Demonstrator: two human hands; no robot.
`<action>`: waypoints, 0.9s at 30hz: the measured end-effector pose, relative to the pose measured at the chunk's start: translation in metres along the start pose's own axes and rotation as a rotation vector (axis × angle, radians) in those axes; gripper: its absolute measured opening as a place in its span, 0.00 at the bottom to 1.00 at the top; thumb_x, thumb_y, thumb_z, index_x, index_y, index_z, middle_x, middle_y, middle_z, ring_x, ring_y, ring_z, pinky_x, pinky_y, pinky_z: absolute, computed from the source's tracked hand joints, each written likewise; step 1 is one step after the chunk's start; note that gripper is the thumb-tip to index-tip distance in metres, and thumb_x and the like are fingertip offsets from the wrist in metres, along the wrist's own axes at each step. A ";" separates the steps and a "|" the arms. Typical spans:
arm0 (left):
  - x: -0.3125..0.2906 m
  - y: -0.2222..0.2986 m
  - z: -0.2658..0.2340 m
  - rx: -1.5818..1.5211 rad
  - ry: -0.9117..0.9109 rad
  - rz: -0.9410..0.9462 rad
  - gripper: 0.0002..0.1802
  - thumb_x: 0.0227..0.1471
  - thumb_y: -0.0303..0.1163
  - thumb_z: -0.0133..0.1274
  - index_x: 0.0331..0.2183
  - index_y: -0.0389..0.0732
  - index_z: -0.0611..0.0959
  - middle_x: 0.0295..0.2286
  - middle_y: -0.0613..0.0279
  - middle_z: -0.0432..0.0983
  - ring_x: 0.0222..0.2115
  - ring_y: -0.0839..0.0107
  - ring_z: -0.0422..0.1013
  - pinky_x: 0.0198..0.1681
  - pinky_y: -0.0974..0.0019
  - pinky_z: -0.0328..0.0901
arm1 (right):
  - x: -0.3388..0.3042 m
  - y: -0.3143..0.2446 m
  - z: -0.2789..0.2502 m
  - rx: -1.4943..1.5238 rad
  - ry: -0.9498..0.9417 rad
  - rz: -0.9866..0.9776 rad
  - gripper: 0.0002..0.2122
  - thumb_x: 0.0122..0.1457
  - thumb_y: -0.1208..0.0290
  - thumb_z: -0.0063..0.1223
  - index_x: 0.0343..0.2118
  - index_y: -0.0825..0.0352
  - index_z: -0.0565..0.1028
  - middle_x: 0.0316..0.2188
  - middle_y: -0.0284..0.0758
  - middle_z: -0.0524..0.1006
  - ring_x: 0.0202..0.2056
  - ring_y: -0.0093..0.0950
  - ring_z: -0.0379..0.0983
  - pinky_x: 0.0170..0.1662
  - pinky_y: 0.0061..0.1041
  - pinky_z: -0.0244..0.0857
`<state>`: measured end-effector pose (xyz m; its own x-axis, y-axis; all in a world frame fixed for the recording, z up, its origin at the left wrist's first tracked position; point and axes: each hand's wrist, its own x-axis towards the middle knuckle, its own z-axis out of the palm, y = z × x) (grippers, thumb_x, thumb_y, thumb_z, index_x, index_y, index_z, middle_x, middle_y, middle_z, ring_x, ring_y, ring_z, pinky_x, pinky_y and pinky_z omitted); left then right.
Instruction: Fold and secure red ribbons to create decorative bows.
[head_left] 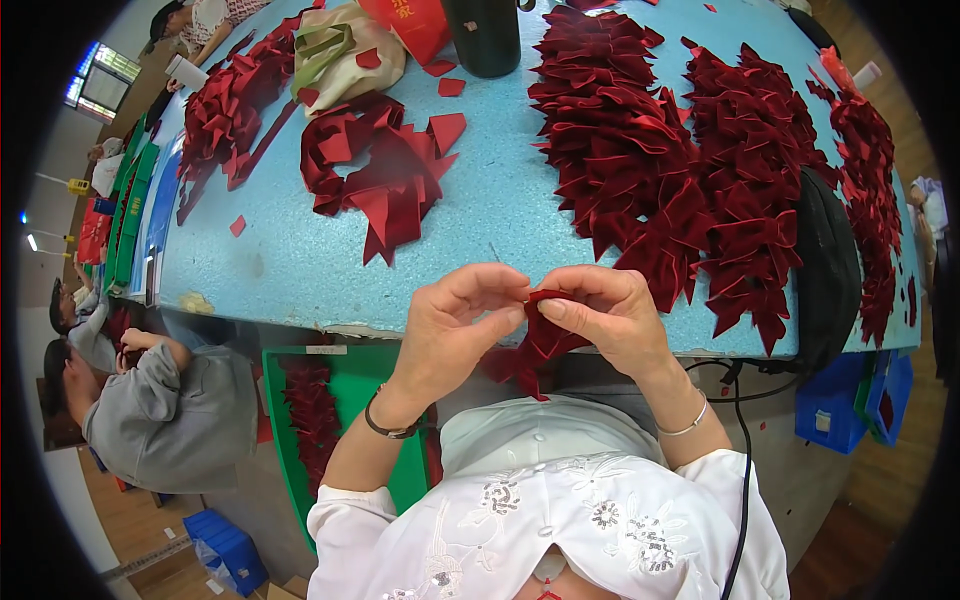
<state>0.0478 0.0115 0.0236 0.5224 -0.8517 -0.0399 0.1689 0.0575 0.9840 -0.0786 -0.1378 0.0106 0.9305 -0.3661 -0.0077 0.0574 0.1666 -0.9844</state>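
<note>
My right hand [610, 318] pinches a dark red velvet bow [540, 345] between thumb and fingers, just past the table's near edge. The bow's tails hang down over my lap. Close on its left side, my left hand [455, 320] is closed in a pinch, its fingertips next to the bow's upper edge. Whatever those fingertips hold is too small to make out. A thin, needle-like line [494, 252] shows just above the left fingers. Loose dark red velvet ribbon pieces [385, 185] lie on the blue table [280, 270] beyond my left hand.
Long piles of velvet bows [620, 150] cover the table's right side, beside a black bag [828, 270]. A dark cup [482, 35] and a cloth bag [350, 55] stand at the back. Below left sits a green bin [345, 375] holding bows. A person in grey [180, 415] sits at left.
</note>
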 end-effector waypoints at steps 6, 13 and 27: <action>-0.002 -0.005 0.001 0.006 -0.041 0.053 0.12 0.49 0.17 0.55 0.39 0.32 0.78 0.34 0.61 0.77 0.34 0.78 0.72 0.37 0.76 0.67 | -0.002 -0.003 0.000 0.088 -0.023 0.039 0.08 0.54 0.77 0.58 0.36 0.73 0.77 0.30 0.32 0.78 0.31 0.17 0.72 0.34 0.14 0.66; -0.003 -0.011 -0.001 0.184 -0.002 0.128 0.10 0.50 0.18 0.55 0.38 0.30 0.78 0.31 0.60 0.77 0.31 0.77 0.73 0.34 0.78 0.67 | -0.001 -0.009 0.001 0.333 -0.040 0.160 0.10 0.52 0.78 0.60 0.37 0.74 0.75 0.29 0.31 0.77 0.30 0.15 0.71 0.33 0.12 0.65; 0.001 -0.006 0.002 0.207 -0.067 0.148 0.12 0.44 0.18 0.56 0.36 0.35 0.79 0.31 0.65 0.77 0.33 0.77 0.71 0.39 0.73 0.66 | 0.002 -0.005 -0.001 0.361 -0.073 0.229 0.09 0.50 0.78 0.62 0.33 0.71 0.74 0.25 0.28 0.74 0.25 0.14 0.68 0.28 0.12 0.62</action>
<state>0.0457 0.0093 0.0176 0.4710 -0.8750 0.1120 -0.0837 0.0821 0.9931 -0.0774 -0.1399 0.0150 0.9563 -0.2196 -0.1933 -0.0424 0.5499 -0.8342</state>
